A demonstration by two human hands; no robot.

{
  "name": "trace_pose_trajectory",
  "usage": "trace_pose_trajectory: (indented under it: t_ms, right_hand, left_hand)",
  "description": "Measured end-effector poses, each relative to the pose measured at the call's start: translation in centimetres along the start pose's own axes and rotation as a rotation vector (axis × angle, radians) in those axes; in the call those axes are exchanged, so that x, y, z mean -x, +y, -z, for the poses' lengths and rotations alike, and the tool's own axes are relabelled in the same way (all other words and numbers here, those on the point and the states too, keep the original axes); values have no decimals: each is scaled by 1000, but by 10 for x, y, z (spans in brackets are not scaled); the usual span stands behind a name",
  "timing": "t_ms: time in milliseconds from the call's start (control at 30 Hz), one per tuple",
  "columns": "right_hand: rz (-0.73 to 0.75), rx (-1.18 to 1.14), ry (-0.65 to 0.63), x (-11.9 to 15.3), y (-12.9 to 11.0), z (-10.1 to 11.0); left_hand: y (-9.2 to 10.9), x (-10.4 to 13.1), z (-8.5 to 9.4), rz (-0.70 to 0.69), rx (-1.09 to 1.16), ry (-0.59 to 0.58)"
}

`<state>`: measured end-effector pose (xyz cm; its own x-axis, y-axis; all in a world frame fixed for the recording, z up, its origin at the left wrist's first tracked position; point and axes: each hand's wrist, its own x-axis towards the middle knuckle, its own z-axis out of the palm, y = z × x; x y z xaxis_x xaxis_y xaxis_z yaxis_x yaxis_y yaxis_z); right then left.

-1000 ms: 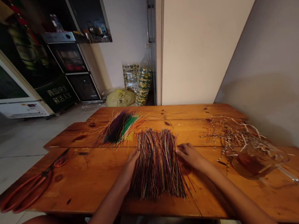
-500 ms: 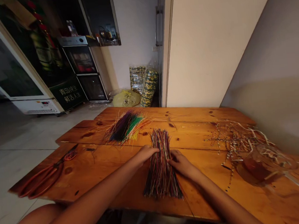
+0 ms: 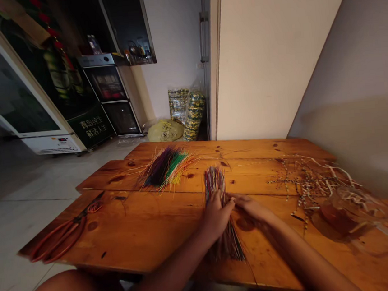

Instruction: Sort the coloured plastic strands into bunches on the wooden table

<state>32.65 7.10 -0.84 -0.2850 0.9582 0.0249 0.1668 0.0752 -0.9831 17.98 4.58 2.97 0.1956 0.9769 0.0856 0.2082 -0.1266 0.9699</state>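
Note:
A bundle of thin multicoloured strands, possibly wire or thread, lies lengthwise in front of me, its lower ends fanned out near the table's front edge. My left hand is wrapped over the bundle's middle, its thumb reaching to the right edge. There my right hand meets that thumb, fingers closed together at the strands' side; blur hides its exact grip. Farther off to the left rests a second loose pile of strands, purple, dark, green, orange and yellow.
Red-handled scissors lie at the left of the wooden table. To the right are a tangle of beaded strands and a clear handled jug with strands in it. A white panel stands behind the table.
My left hand has moved right, from the bundle's left edge to across its middle. The bundle is squeezed narrower, and both hands have come together at its right side.

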Motion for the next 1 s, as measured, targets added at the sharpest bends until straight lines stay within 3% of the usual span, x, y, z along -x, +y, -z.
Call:
trace_pose_trajectory:
  t_ms: [100,200,333,467,567,700,833,933,1000]
  right_hand:
    - [-48,-216,50,2,-5,14]
    - [-52,-113,86,3,-9,22]
    - [-63,124,71,2,-11,33]
    - [-79,195,89,5,-14,47]
    - [-126,253,51,10,-16,50]
    - [-141,350,-31,13,-15,42]
    - [-88,455,43,7,-7,37]
    - [-61,521,71,5,-4,33]
    - [-16,556,37,5,-4,27]
  left_hand:
    - [9,10,-16,-42,18,-65]
    - [21,26,-18,-24,-26,-94]
    - [20,46,12,-102,-98,-73]
    - [-10,45,54,-23,-217,154]
    - [-33,38,67,69,-264,185]
    - [-45,29,63,227,-81,163]
    - [-38,19,59,349,282,210]
    - [-24,11,58,428,516,105]
    - [-13,6,54,462,515,15]
